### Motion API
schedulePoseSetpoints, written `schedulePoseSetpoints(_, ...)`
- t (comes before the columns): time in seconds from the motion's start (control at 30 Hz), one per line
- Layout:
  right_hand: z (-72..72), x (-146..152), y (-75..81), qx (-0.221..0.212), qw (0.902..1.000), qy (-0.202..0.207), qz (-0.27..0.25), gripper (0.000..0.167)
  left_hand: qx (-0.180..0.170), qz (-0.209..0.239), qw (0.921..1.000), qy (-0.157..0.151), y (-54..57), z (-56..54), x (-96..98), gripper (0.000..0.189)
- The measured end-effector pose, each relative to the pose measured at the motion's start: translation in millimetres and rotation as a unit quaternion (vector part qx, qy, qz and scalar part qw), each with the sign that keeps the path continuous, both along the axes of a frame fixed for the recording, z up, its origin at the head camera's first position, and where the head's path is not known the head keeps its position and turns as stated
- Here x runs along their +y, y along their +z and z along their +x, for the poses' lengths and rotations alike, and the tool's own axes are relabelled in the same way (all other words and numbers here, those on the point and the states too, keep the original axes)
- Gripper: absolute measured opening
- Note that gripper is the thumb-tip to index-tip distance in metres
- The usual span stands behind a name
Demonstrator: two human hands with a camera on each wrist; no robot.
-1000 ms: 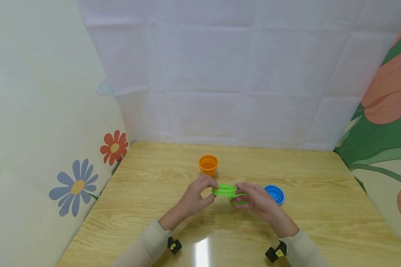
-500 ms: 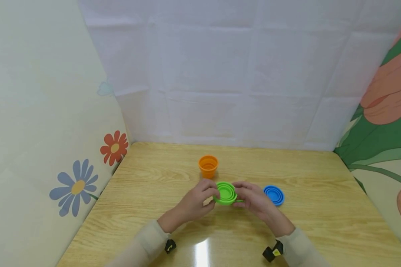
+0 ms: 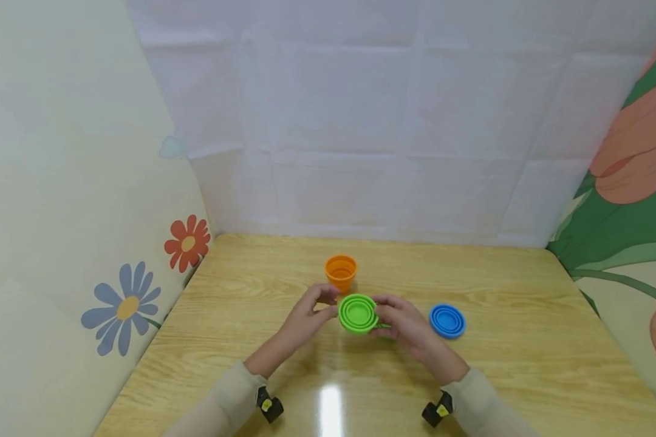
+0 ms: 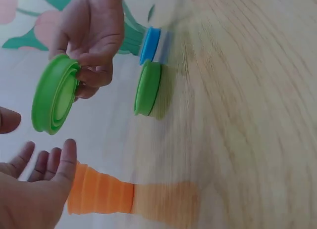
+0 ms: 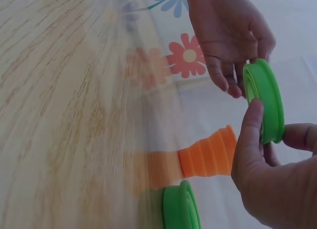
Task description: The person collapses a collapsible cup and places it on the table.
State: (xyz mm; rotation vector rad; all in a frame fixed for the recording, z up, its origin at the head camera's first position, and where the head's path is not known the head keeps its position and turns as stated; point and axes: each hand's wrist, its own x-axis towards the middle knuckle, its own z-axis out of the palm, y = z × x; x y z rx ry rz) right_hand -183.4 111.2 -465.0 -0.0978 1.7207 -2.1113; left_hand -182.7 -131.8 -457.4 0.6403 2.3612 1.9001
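Note:
My right hand (image 3: 407, 328) pinches a green collapsible cup (image 3: 358, 313) by its right edge, above the table. The cup is folded flat into rings, and its ringed inside faces the head camera. My left hand (image 3: 308, 318) is at the cup's left side, thumb and fingers spread; in the left wrist view a gap shows between its fingertips (image 4: 71, 147) and the cup. A second folded green cup (image 4: 148, 88) lies on the table, mostly hidden behind my right hand in the head view.
An orange collapsible cup (image 3: 341, 272), extended to full height, stands upright behind my hands. To the right of my right hand a blue folded cup (image 3: 447, 321) lies flat on the wooden table (image 3: 525, 340). A white cloth (image 3: 361, 121) hangs along the back edge.
The green cup has turned from nearly edge-on to facing the head camera and shifted slightly left. My left hand has released its edge and spread its fingers.

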Motion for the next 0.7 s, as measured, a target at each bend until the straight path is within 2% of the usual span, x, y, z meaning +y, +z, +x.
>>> schedulePoseSetpoints(0.07,-1.3,-3,-1.1,0.002,1.0000,-0.003,0.001,0.044,-0.086,0.026,0.9959,0.013,-0.2,-1.6,-0.4,0.034)
schedulePoseSetpoints(0.13,-2.3,-5,-2.2,0.004,1.0000,-0.006,0.001,0.044,-0.160,0.060,0.9852,0.014,-0.6,-3.0,-1.4,0.037)
schedulePoseSetpoints(0.23,-3.8,-9,-4.4,0.009,0.9999,-0.010,0.003,0.043,-0.223,0.092,0.9705,0.012,-1.6,-3.9,-4.8,0.039)
schedulePoseSetpoints(0.3,-4.7,-12,-6.0,0.011,0.9998,-0.013,0.003,0.043,-0.239,0.093,0.9665,0.003,-2.9,-4.5,-7.3,0.040)
schedulePoseSetpoints(0.43,-5.7,-18,-7.9,0.015,0.9997,-0.015,0.007,0.041,-0.251,0.078,0.9648,-0.008,-5.6,-4.3,-12.5,0.044)
schedulePoseSetpoints(0.7,-7.8,-31,-11.5,0.017,0.9997,-0.003,0.019,0.037,-0.260,0.086,0.9617,-0.001,-8.3,-1.9,-21.0,0.040)
